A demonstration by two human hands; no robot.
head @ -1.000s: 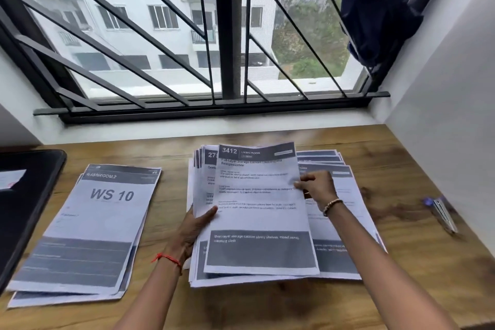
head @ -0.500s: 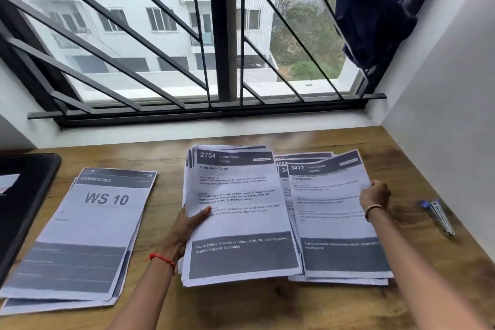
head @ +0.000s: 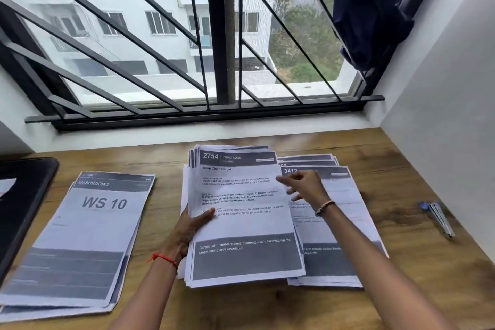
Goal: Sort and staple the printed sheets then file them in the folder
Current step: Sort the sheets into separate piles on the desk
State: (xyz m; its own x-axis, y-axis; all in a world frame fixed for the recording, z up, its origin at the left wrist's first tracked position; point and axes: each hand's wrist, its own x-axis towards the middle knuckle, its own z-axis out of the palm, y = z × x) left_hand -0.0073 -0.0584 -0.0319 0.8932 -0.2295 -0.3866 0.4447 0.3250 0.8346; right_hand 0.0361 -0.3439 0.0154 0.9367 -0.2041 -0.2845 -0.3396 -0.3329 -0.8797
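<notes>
Where sheets [head: 241,222] spread, stapler [head: 439,218] right, folder [head: 24,201] left.

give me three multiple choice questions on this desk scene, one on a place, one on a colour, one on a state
1. Where does the stapler lie?
A on the floor
B on the desk, right of the 3412 pile
C on a chair

2. What colour is the thread on the left wrist?
A green
B red
C blue

3. What is the left hand doing?
A gripping the left edge of the 2754 stack
B lying flat, holding nothing
C holding a pen

Answers:
1 B, it lies on bare wood beyond that pile.
2 B, a red band circles the wrist.
3 A, its thumb presses the top sheet at that edge.
</notes>
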